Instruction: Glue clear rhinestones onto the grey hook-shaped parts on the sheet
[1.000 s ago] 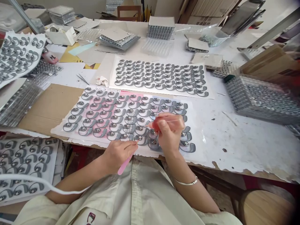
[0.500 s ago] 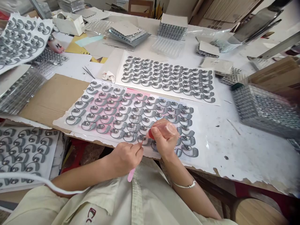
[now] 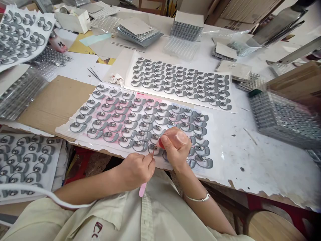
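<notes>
A sheet (image 3: 75, 131) on the near side of the table bears rows of grey curved pieces, each with a small round metallic part. Over its front edge my left hand (image 3: 137, 170) is closed on a pink stick (image 3: 142, 189), whose thin tip points at one of the front pieces. My right hand (image 3: 177, 152) wraps round a small clear bottle (image 3: 179, 138) with red at its end, tilted so that this end faces the same piece. The bottle covers some pieces behind it.
Behind lies a second sheet (image 3: 233, 108) of similar pieces. Tweezers (image 3: 94, 74) and crumpled tissue (image 3: 116, 79) are near brown cardboard (image 3: 57, 100). Stacked clear trays (image 3: 283, 120) stand at the right. Another sheet (image 3: 56, 164) sits lower left, near a white cable (image 3: 47, 193).
The view has shifted slightly. Both hands keep nearly the same pose, with the stick and the bottle still held at the same front piece.
</notes>
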Demonstrator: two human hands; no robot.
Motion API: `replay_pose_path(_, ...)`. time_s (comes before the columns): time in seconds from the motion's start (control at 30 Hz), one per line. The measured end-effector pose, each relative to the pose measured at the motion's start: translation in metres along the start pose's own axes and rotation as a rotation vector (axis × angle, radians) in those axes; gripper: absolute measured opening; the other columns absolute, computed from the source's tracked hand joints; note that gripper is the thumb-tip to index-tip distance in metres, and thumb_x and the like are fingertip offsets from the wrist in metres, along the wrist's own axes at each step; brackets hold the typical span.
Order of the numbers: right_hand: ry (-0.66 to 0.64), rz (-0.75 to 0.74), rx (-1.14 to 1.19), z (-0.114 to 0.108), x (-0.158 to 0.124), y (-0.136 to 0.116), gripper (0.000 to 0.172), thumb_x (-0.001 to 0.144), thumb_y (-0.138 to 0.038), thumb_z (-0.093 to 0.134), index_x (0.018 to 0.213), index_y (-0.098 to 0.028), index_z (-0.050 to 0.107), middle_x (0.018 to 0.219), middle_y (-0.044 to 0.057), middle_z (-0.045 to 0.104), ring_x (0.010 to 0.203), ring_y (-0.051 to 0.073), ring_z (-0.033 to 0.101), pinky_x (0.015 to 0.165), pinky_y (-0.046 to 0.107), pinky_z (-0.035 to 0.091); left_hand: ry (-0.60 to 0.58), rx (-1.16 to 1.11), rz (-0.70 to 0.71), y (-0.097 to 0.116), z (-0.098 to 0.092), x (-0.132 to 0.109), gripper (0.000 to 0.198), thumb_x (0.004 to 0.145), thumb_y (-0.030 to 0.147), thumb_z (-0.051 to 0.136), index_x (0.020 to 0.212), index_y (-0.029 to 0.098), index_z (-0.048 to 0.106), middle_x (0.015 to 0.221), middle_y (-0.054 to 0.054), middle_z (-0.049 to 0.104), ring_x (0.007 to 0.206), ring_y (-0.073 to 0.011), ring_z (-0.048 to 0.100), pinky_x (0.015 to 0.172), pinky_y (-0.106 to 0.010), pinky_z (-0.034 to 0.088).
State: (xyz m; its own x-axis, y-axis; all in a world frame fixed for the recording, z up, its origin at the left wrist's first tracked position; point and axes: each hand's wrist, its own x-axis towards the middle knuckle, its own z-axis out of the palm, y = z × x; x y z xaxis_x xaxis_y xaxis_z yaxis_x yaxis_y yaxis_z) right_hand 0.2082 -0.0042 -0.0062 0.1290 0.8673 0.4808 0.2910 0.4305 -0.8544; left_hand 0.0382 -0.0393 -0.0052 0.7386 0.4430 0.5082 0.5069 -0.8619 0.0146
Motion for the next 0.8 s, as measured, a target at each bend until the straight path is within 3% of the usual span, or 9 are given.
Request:
replay_pose_path(0.37,0.0,-0.002,-0.013,-0.0001,-0.0004,0.001,0.025,0.085,-0.031,0.063,0.064,-0.02,0.056,0.061,0.0,0.057,0.058,0.014,0.054,0.058,0.032,0.045,-0.011,0.014,0.013,-0.0011,-0.0024,0.0017,0.017,0.087,0.002,0.046,0.087,0.008,0.062,0.09,-0.014,0.07,0.057,-0.016,0.064,0.046,-0.028,0.051)
replay_pose_path(0.8,0.007,-0.025,0.008,-0.0002,-0.0003,0.0011,0.018,0.084,-0.021,0.064,0.068,-0.021,0.058,0.061,0.0,0.057,0.058,0.015,0.053,0.058,0.033,0.044,0.014,0.012,0.001,-0.0011,-0.0041,0.0033,0.017,0.085,0.0,0.048,0.087,0.007,0.063,0.091,-0.014,0.072,0.057,-0.0163,0.065,0.045,-0.029,0.052)
